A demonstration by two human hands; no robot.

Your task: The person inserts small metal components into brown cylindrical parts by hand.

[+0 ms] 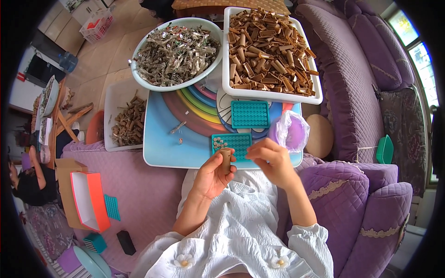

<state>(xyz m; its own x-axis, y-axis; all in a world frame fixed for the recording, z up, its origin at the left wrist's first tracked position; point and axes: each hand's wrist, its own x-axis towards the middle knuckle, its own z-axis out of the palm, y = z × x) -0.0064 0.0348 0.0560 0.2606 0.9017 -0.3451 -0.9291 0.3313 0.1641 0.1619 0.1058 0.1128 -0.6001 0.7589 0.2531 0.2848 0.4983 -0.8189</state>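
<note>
My left hand (pixel 208 180) is closed around a short brown tube-shaped piece (pixel 225 162), held upright above the table's near edge. Just right of it hovers my right hand (pixel 274 162), its thumb and forefinger pinched together; whatever they hold, if anything, is too small to make out. Beyond the hands lies a teal tray with rows of small hollows (pixel 241 140), and several small pale round pieces (pixel 219 142) sit at its left end. A second teal tray (pixel 250 114) lies farther back. Right of the trays, a purple bowl (pixel 280 132) holds a clear plastic bag (pixel 296 132).
A white tray (pixel 226 69) of brown curved pieces and a pale basin (pixel 139 76) of shiny clear-wrapped pieces stand at the table's far side. Left is a white bin (pixel 111 109) with brown bundles. An orange-edged box (pixel 99 201) lies on the purple sofa; another person (pixel 34 183) is far left.
</note>
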